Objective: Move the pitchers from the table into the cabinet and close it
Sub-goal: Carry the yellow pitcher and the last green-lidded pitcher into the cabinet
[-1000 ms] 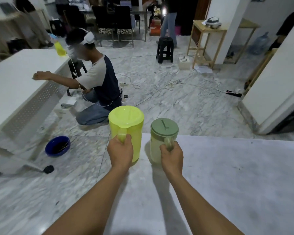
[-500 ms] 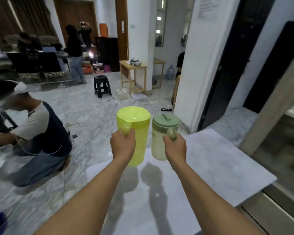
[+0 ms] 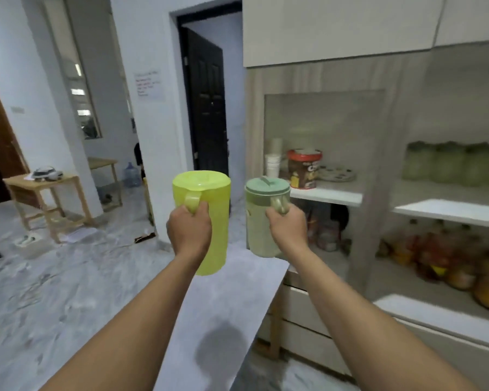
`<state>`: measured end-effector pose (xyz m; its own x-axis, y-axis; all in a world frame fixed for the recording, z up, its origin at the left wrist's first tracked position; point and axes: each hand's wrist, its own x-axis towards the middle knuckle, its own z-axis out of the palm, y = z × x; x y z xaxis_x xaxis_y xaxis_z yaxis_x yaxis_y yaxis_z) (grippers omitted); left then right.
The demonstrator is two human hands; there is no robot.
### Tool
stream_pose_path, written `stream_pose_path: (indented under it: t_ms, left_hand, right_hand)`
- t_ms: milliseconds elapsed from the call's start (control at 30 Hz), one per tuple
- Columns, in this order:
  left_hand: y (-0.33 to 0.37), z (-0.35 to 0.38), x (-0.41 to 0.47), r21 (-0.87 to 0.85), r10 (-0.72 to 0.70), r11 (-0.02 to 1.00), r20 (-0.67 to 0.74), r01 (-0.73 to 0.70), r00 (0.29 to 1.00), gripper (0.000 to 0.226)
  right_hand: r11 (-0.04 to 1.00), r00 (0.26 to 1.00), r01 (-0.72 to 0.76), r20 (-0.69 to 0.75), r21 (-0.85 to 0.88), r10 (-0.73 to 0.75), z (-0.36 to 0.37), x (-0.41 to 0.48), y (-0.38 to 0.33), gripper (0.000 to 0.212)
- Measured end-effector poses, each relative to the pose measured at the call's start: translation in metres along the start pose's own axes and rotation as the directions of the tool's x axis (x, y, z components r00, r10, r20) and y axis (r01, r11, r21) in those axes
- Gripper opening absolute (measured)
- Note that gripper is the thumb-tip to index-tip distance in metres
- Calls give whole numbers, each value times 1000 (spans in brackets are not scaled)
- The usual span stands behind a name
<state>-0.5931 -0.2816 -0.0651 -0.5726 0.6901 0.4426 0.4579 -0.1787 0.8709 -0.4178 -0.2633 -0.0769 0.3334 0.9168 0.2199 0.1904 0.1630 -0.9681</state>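
Observation:
A bright yellow-green pitcher (image 3: 213, 218) hangs in the air by its handle, gripped by my left hand (image 3: 189, 231). Beside it, a smaller pale pitcher with a sage-green lid (image 3: 259, 230) is held by the handle in my right hand (image 3: 287, 228). Both are lifted above the grey table (image 3: 223, 314). The cabinet (image 3: 373, 176) stands open to the right, its white shelves facing me. The small pitcher is close to the left edge of the cabinet's middle shelf (image 3: 331, 194).
The middle shelf holds a red-brown tin (image 3: 304, 169), stacked white cups (image 3: 273, 165) and a plate. Green jars (image 3: 452, 163) sit on the right shelf, orange jars (image 3: 463, 263) below. White drawers lie under the shelves. A dark open doorway (image 3: 206, 108) and a wooden side table (image 3: 45, 193) are to the left.
My view has swung right from the room to the open cabinet. Both pitchers have been lifted off the table and carried along, staying in my hands.

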Motion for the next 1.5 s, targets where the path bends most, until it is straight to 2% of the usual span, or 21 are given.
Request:
stream_pose_path:
  t_ms: [133, 333, 500, 733, 1067, 1500]
  left_hand:
    - [57, 66, -24, -106, 64, 993, 103, -53, 993, 40]
    - [138, 166, -75, -220, 167, 967, 177, -127, 970, 41]
    - [195, 251, -123, -287, 215, 947, 240, -143, 947, 42]
    - [252, 348, -177, -395, 259, 909, 292, -130, 921, 43]
    - [300, 470, -222, -481, 272, 875, 398, -54, 876, 42]
    - [337, 628, -213, -521, 260, 853, 465, 25, 846, 39]
  right_hand:
    - [999, 984, 11, -179, -34, -17, -87, 34, -7, 15]
    - [997, 922, 19, -384, -80, -48, -218, 77, -7, 16]
    - [995, 865, -1, -498, -102, -51, -325, 102, -3, 17]
    - [989, 810, -21, -583, -146, -69, -437, 141, 9, 15]
    - [985, 755, -78, -655, -152, -42, -523, 208, 45, 13]
    - [991, 702, -45, -709, -127, -59, -568, 340, 74, 7]
